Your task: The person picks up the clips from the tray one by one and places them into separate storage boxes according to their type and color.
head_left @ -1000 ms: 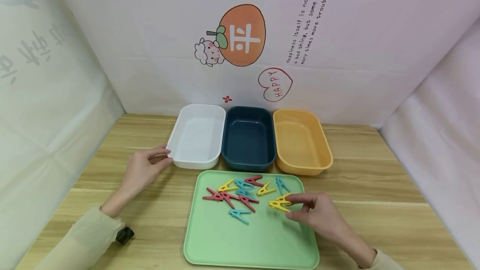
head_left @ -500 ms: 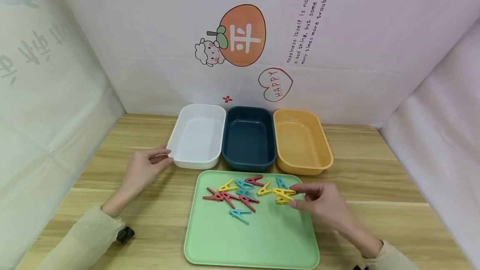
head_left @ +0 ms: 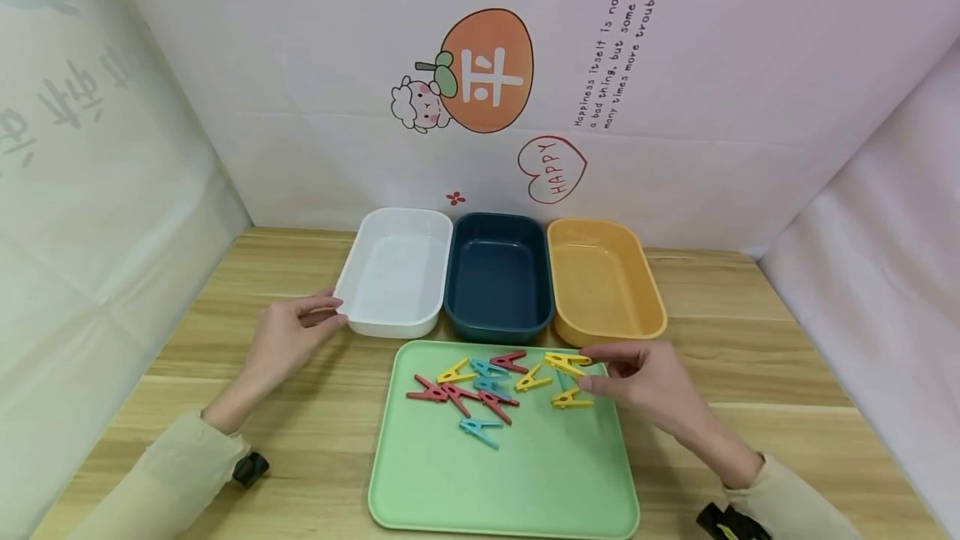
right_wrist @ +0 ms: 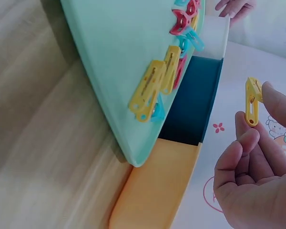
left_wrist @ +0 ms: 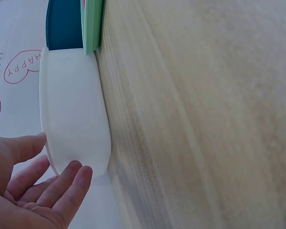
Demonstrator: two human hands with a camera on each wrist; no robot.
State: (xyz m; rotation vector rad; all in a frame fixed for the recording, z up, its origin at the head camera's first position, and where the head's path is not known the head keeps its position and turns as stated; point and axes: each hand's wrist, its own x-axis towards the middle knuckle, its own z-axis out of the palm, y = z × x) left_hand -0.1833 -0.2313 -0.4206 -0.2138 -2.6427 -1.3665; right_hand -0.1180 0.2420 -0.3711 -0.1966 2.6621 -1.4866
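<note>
In the head view my right hand (head_left: 648, 382) pinches a yellow clothespin (head_left: 566, 361) between thumb and fingertips, above the far right of the green tray (head_left: 502, 490). The right wrist view shows the held clothespin (right_wrist: 251, 102) upright at the thumb tip. Below it another yellow clothespin (head_left: 572, 399) lies near a partly hidden blue one. Several red, blue and yellow clothespins (head_left: 476, 429) lie across the tray's far half. My left hand (head_left: 288, 336) touches the near left corner of the white bin (head_left: 393, 273); its fairly straight fingers rest at the rim and outer wall (left_wrist: 76, 105).
A dark blue bin (head_left: 498, 273) and a yellow-orange bin (head_left: 606, 277) stand in a row right of the white one, behind the tray. Behind them rises a printed white cloth (head_left: 322, 165). All stand on a wooden table (head_left: 750, 340).
My right hand has lifted one yellow clothespin and moved it away from me, toward the bins. The other yellow one now lies apart on the tray. My left hand has stayed put.
</note>
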